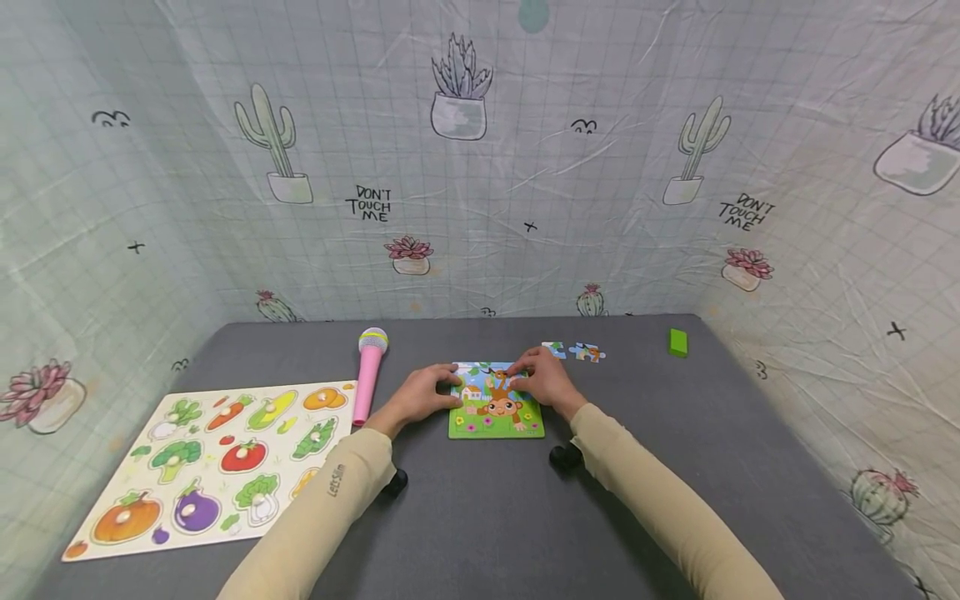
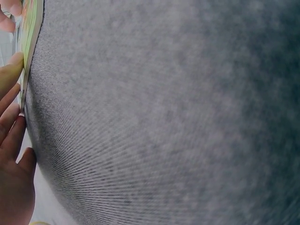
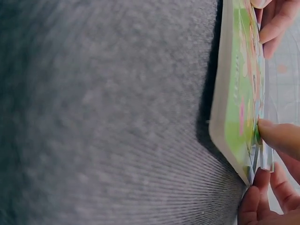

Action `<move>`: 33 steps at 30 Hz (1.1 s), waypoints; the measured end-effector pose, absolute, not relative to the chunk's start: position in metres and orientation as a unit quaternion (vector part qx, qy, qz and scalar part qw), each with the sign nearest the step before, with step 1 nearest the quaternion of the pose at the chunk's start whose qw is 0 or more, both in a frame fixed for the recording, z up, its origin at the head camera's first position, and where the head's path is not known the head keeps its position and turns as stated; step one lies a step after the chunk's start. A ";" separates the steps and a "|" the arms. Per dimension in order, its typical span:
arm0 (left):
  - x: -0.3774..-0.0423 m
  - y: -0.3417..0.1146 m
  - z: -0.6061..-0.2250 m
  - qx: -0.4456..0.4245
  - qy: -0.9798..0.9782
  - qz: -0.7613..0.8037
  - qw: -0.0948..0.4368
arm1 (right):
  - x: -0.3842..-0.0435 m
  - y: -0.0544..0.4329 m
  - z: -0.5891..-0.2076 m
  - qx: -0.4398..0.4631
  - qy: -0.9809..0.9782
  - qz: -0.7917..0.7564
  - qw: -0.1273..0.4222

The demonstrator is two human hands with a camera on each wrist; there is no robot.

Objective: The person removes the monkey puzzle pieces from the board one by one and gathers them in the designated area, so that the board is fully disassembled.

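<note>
A square monkey jigsaw puzzle (image 1: 495, 428) with a green lower border lies on the dark table in the head view. My left hand (image 1: 420, 394) grips its left edge, the thumb on top and the other fingers along the side. Over the upper right of the picture, my right hand (image 1: 549, 382) pinches a puzzle piece (image 3: 267, 158) between thumb and fingers. In the right wrist view that piece stands slightly raised at the board's edge. Fingers cover part of the puzzle's upper right corner.
Two loose jigsaw pieces (image 1: 587, 353) lie behind my right hand. A pink toy microphone (image 1: 367, 379) lies left of the puzzle, beside a vegetable peg board (image 1: 213, 533). A green block (image 1: 678, 342) sits at the back right. Patterned cloth (image 1: 480, 183) hangs behind the table.
</note>
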State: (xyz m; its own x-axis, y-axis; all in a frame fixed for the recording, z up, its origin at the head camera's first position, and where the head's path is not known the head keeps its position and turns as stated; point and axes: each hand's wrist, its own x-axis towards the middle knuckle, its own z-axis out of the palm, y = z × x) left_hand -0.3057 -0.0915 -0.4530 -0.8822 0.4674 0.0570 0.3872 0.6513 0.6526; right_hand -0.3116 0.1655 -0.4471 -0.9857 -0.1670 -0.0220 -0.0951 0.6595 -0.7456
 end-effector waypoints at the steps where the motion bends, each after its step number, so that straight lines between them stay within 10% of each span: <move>1: -0.305 -0.091 -0.453 0.236 0.907 0.345 0.058 | -0.311 0.166 -0.447 -0.073 0.910 -0.407 0.042; 33: -0.306 -0.093 -0.455 0.255 0.904 0.339 0.049 | -0.320 0.252 -0.442 0.040 0.838 -0.542 0.040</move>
State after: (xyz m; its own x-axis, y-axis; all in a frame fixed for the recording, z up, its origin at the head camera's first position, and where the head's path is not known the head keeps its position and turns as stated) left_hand -0.3059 -0.0933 -0.4547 -0.8649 0.4948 0.0841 0.4283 0.6400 0.6379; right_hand -0.3200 0.2523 -0.4421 -0.9936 0.0233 -0.1103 0.1101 0.4085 -0.9061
